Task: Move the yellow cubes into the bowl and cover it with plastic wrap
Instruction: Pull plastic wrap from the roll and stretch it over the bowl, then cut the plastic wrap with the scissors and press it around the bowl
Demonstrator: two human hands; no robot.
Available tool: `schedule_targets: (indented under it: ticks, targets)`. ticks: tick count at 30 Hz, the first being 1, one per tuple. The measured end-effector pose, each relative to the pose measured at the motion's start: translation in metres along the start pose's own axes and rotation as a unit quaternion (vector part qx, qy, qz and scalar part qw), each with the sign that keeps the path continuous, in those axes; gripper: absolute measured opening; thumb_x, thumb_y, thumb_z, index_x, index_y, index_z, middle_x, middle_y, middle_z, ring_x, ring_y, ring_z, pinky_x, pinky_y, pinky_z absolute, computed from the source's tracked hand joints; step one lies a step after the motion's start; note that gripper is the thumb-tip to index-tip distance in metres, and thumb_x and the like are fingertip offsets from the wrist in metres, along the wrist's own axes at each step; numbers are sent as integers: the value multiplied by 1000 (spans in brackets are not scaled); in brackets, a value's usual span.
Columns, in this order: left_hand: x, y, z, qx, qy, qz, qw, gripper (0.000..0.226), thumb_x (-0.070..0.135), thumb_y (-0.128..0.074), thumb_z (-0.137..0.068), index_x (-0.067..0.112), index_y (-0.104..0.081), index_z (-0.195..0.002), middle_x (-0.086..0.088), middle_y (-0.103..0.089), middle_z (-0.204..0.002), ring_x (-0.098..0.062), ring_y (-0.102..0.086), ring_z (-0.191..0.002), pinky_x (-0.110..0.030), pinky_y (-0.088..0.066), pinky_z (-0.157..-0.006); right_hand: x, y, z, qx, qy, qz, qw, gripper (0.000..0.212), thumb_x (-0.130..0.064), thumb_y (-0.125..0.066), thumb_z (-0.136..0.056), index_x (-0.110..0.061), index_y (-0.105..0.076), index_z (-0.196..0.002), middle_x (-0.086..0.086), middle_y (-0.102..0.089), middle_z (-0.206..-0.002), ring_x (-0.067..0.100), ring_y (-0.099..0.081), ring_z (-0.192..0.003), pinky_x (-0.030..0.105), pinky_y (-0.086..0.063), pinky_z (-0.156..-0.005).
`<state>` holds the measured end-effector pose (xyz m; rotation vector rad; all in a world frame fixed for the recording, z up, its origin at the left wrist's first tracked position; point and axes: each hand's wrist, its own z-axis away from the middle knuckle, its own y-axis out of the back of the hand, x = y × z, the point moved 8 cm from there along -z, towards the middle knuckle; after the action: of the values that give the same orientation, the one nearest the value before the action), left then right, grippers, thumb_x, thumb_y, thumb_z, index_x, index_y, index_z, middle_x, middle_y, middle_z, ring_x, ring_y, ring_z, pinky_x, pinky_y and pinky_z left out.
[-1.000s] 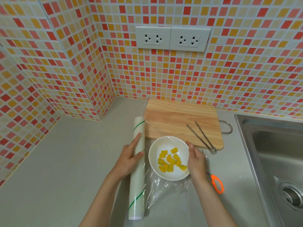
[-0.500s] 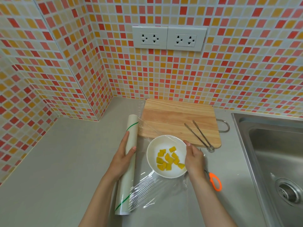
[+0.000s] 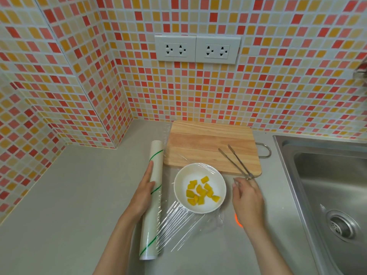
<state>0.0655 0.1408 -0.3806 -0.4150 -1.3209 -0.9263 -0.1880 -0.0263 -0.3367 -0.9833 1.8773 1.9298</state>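
Right hand (image 3: pixel 247 199) has moved off the bowl (image 3: pixel 199 187) rim, fingers loosely curled, grasping nothing visible; left hand (image 3: pixel 144 192) lies flat, fingers straight, on the plastic wrap roll (image 3: pixel 152 201) near the counter's front edge.

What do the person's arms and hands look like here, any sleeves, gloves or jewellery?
Both forearms are bare as far as the frame shows, with no sleeves. The left hand and right hand wear no gloves; no rings, watch or bracelets are visible.

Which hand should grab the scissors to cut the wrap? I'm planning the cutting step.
Right. The right hand hangs free beside the bowl, directly over the orange-handled scissors. The left hand rests on the plastic wrap roll, steadying it.
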Motion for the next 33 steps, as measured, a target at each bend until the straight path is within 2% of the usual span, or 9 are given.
schedule_targets:
  ticks: [2, 6, 8, 12, 16, 19, 24, 28, 33]
  targets:
    - [-4, 5, -3, 1, 7, 12, 1000, 65, 5, -29, -94, 45, -19, -144, 24, -20, -147, -18, -29, -141, -45, -23, -117, 13, -2, 7, -60, -31, 104, 992, 26, -19, -53, -89, -9, -59, -113, 14, -56, -111, 35, -57, -100, 35, -44, -73]
    - [-1, 4, -8, -4, -10, -3, 1000, 63, 7, -30, -96, 42, -16, -145, 26, -17, -148, -3, -19, -142, -22, -14, -113, 30, -4, 15, -132, -76, 169, 974, 28, -17, -54, -86, -10, -57, -112, 13, -51, -112, 33, -55, -104, 35, -45, -76]
    - [-2, 4, -11, 2, -10, 15, 1000, 59, 11, -34, -98, 42, -16, -145, 25, -17, -149, -2, -19, -142, -22, -15, -112, 33, -4, 14, -145, -75, 185, 969, 23, -13, -54, -85, -9, -57, -107, 13, -49, -109, 34, -57, -100, 33, -44, -73]
    - [-9, 4, -21, 18, 13, 61, 998, 57, 21, -40, -99, 43, -14, -146, -3, -29, -156, -29, -32, -140, -50, -24, -116, 38, 4, 10, -146, -67, 225, 961, 18, -10, -48, -85, -9, -57, -100, 14, -56, -103, 34, -59, -95, 33, -44, -70]
    - [-8, -9, -27, 27, 19, 94, 995, 57, 23, -43, -99, 40, -17, -147, 3, -27, -156, -29, -35, -139, -50, -27, -115, 52, 21, 17, -167, -38, 291, 941, 12, -10, -44, -86, -13, -51, -95, 10, -62, -98, 30, -62, -94, 30, -42, -65]
    - [-15, -18, -28, 23, 37, 125, 991, 57, 25, -44, -98, 41, -19, -146, -7, -32, -154, -36, -35, -138, -55, -27, -113, 72, 36, 31, -199, -36, 317, 927, 19, -15, -43, -86, -18, -55, -102, 6, -64, -94, 28, -63, -92, 29, -45, -67]
    - [-12, -28, -31, 15, 45, 143, 989, 56, 26, -44, -98, 41, -20, -145, -14, -34, -152, -38, -37, -136, -58, -30, -111, 84, 53, 62, -294, -60, 6, 954, 20, -10, -61, -83, -28, -64, -91, 1, -62, -57, 20, -58, -60, 19, -45, -58]
    - [-2, -34, -35, 9, 40, 151, 988, 54, 25, -44, -98, 39, -24, -145, -6, -40, -149, -35, -51, -124, -54, -39, -106, 63, 33, 103, -421, -103, -184, 882, 26, -5, -64, -81, -8, -55, -105, 4, -63, -57, 22, -53, -59, 26, -42, -59]
    - [16, -53, -49, -12, 26, 141, 990, 53, 25, -43, -98, 35, -23, -146, -11, -37, -150, -36, -39, -135, -55, -31, -111, 15, -7, 140, -544, -114, -221, 801, 48, -44, -74, -55, -17, -63, -92, -3, -55, -67, 8, -54, -61, 16, -41, -63]
